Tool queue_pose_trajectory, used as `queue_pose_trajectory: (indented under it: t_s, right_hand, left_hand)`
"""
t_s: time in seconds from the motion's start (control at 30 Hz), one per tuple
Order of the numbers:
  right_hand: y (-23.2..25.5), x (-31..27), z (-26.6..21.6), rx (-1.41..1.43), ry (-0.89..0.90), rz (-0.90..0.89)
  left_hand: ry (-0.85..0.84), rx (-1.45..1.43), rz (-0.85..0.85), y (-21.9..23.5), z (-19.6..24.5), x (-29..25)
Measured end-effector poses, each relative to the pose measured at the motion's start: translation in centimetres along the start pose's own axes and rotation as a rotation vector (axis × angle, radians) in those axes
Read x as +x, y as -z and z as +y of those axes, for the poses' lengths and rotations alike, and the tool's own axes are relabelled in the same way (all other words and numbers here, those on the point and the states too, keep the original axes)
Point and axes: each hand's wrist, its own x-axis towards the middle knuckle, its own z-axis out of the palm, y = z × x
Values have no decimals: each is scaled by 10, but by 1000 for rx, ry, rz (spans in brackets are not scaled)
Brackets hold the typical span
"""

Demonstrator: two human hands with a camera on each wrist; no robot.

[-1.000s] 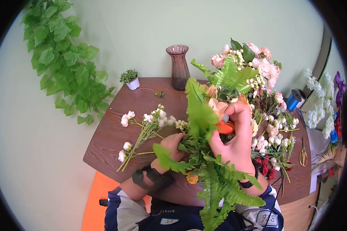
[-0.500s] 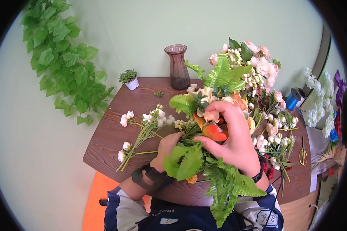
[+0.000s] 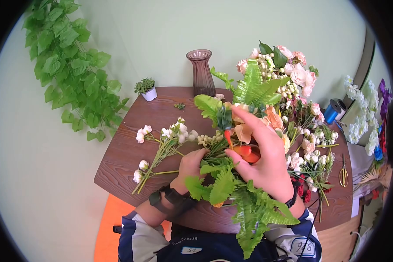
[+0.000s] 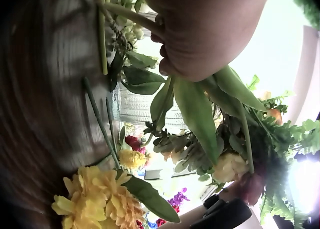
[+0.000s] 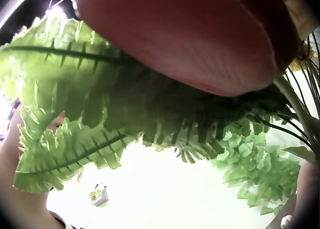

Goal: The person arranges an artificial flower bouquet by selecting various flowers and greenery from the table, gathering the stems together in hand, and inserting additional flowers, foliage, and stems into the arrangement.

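In the head view my left hand (image 3: 191,168) grips the gathered stems of a bouquet of artificial flowers low over the table. Its curled fingers also show around green stems and broad leaves (image 4: 195,116) in the left wrist view. My right hand (image 3: 268,163) arches over the flower heads, thumb and forefinger well apart. Its forefinger tip touches a dark green sprig (image 3: 224,117), and its thumb lies beside an orange tulip (image 3: 243,151). Peach petals (image 3: 243,133) show between its fingers. Fern fronds (image 3: 257,214) hang below the hands.
A purple glass vase (image 3: 202,76) stands at the back, with a potted succulent (image 3: 149,90) to its left. White rose sprays (image 3: 161,155) lie left of my hands. Pink roses (image 3: 300,76), a blue ribbon spool (image 3: 332,112) and gold scissors (image 3: 343,175) are at the right.
The bouquet has turned, and the fern that stood in front of the flower heads has swung down. My right thumb and forefinger have spread apart; the left hand stays on the stems.
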Motion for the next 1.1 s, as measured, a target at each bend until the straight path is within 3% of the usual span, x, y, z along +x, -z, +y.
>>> queue_pose_trajectory:
  t_s: [0.03,0.1,0.13,0.2,0.23,0.3,0.5,0.63,0.7,0.77,0.83,0.87,0.9,0.93,0.97,1.03,1.07,1.1]
  right_hand:
    - [1,-1,-2,0,-1,-1]
    - [0,-3,-7,206,-254,-63]
    - [0,-3,-5,206,-255,-62]
    - [0,-1,0,64,51,-82]
    - [1,-1,-1,65,50,-82]
    - [3,0,-7,134,-141,-178]
    - [7,3,0,82,72,-216]
    - [10,5,6,159,49,-272]
    - [7,2,11,243,-3,-173]
    - [10,2,14,236,-56,-188]
    - [6,3,21,287,17,-130]
    - [12,2,16,285,-102,-194]
    - [11,3,18,285,-102,-196]
    - [9,5,21,316,21,-159]
    - [9,6,24,345,144,-118]
    - [11,6,22,178,172,-71]
    - [14,7,15,68,160,-68]
    - [16,8,11,-41,146,-65]
  left_hand:
    - [27,-33,-12,1,2,0]
    - [55,-66,-24,1,2,0]
    - [42,-56,-10,0,2,0]
    - [30,-47,1,-2,-1,0]
    - [31,-31,0,-3,-2,0]
    - [33,-15,-2,-4,-6,-1]
    - [56,-16,16,-8,-7,-3]
    - [110,-87,-7,-7,-5,-1]
    - [106,-122,-4,-1,5,2]
    - [334,-322,-86,12,27,8]
    - [305,-298,-88,14,29,11]
    - [178,-403,-32,12,27,13]
    - [50,-505,24,9,24,13]
    - [193,-523,76,-21,-14,-4]
    - [194,-522,76,-18,-12,-5]
    - [341,-432,-109,-9,-9,-5]
    - [15,-277,-9,-14,-21,-4]
    - [13,-276,-10,-15,-24,-5]
